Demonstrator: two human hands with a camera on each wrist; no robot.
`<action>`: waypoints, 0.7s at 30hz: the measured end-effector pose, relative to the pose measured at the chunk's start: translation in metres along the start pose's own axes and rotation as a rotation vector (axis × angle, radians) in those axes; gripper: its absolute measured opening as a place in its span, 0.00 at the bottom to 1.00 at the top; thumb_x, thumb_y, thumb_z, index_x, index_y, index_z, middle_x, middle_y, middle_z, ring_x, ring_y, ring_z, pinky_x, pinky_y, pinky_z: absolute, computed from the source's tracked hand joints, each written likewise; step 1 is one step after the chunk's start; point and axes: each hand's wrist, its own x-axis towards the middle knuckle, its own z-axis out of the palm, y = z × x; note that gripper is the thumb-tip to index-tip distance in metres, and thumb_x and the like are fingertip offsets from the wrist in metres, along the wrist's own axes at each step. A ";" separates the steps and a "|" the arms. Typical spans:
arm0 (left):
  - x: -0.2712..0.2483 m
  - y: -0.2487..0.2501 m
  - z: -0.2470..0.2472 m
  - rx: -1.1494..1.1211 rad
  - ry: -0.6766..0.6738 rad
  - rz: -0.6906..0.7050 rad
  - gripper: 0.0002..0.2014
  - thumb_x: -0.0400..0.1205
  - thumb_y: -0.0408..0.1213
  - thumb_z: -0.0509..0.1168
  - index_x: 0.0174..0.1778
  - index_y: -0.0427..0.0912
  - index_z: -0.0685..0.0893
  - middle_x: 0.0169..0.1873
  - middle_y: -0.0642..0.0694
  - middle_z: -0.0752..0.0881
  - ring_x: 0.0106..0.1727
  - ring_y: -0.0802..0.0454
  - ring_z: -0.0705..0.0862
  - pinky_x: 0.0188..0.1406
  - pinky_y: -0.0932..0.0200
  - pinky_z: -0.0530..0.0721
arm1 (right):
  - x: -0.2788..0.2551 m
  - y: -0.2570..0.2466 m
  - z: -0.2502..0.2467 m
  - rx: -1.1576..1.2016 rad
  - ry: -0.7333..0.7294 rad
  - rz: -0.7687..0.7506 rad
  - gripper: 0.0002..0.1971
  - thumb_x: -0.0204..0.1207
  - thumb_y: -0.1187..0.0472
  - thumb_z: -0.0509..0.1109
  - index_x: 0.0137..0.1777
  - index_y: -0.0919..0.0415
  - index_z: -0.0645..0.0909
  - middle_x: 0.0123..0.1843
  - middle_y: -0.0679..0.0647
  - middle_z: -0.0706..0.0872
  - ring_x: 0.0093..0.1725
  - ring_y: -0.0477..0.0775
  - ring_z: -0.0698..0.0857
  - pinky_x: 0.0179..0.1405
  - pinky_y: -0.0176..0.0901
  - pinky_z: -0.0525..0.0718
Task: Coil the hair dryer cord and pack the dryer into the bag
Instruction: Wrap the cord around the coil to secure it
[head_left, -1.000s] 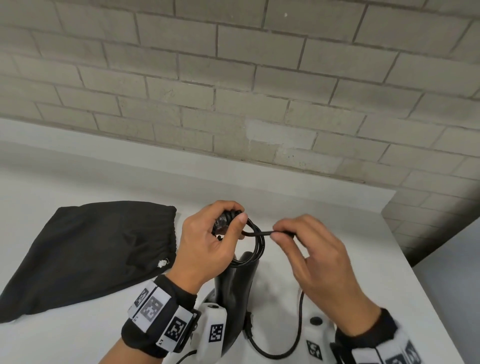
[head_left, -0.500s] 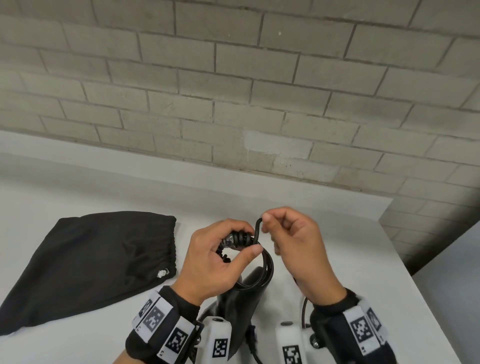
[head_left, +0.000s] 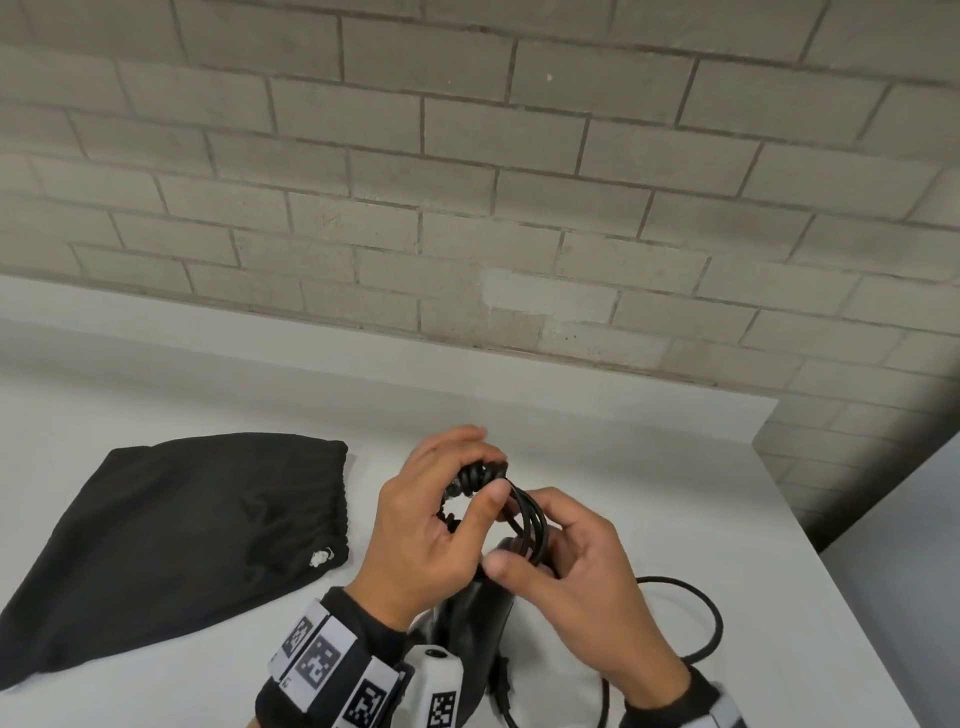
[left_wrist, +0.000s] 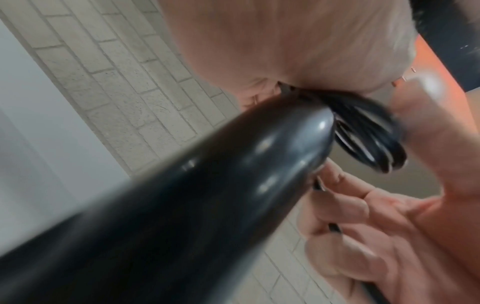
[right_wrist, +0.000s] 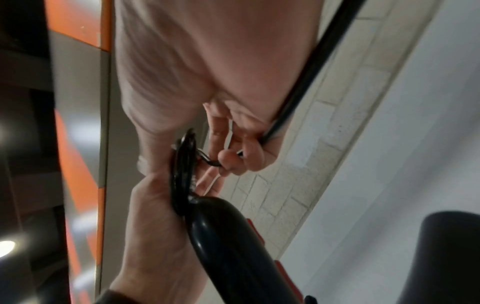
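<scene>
The black hair dryer (head_left: 480, 618) stands with its handle (left_wrist: 207, 195) pointing up, low in the middle of the head view. My left hand (head_left: 488, 462) grips the coiled cord (head_left: 530, 519) at the handle's tip, thumb pressed over the loops. To the right of the loops, my right hand (head_left: 524, 538) pinches the free cord beside them; the right wrist view shows its fingertips (right_wrist: 231, 162) closed on the strand. The remaining cord (head_left: 711, 623) lies in a loose loop on the table at the right. The black drawstring bag (head_left: 182, 535) lies flat to the left.
The white table (head_left: 649, 467) ends at a right edge close to the loose cord. A grey brick wall (head_left: 467, 208) with a white ledge runs behind the table. The bag's gathered mouth faces the dryer.
My right hand has come down from the top of the coil to its lower right side, laying the cord round. The left hand keeps its grip. More slack now shows at the right.
</scene>
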 end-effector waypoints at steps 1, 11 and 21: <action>0.001 -0.001 -0.001 0.015 -0.016 0.010 0.12 0.82 0.43 0.65 0.53 0.39 0.88 0.47 0.54 0.89 0.63 0.52 0.85 0.57 0.55 0.85 | -0.001 -0.002 0.000 -0.039 0.011 0.011 0.18 0.65 0.48 0.83 0.53 0.51 0.86 0.46 0.66 0.87 0.43 0.72 0.84 0.48 0.65 0.85; 0.014 0.016 -0.015 0.085 -0.242 -0.133 0.13 0.85 0.53 0.58 0.61 0.59 0.85 0.49 0.65 0.87 0.52 0.56 0.85 0.52 0.51 0.82 | 0.003 -0.013 -0.003 -0.140 0.021 -0.036 0.09 0.73 0.66 0.77 0.38 0.52 0.83 0.32 0.44 0.82 0.34 0.43 0.80 0.39 0.36 0.80; 0.019 0.023 -0.019 0.002 -0.301 -0.182 0.14 0.86 0.52 0.58 0.49 0.48 0.85 0.37 0.62 0.83 0.39 0.60 0.82 0.40 0.75 0.74 | 0.004 -0.013 0.004 -0.196 0.074 -0.090 0.07 0.74 0.64 0.77 0.41 0.50 0.84 0.35 0.43 0.86 0.35 0.44 0.81 0.36 0.39 0.80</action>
